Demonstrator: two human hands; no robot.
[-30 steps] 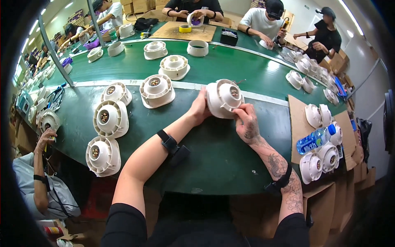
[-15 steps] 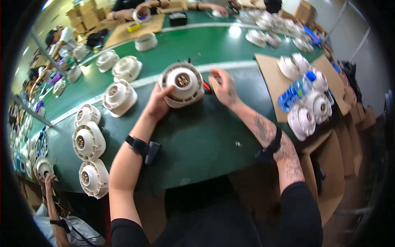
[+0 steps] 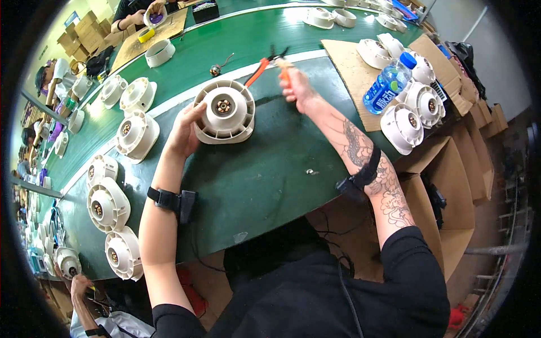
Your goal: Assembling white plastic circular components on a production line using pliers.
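My left hand grips the left edge of a white round plastic housing. The housing rests on the green table, its centre hole facing up with copper-coloured parts inside. To the right of it, my right hand is raised and closed on a pair of orange-handled pliers. Their dark jaws point up and away, blurred by motion. One handle juts out toward the housing, and the fingers partly hide the other.
Several similar housings line the table's left side. At right, a blue-capped bottle lies among more housings on cardboard. A small metal part with a wire lies beyond my housing. Co-workers' hands are at far left.
My right hand has taken hold of the pliers and lifted them from beside the housing. My left hand keeps its grip on the housing. The whole view has shifted.
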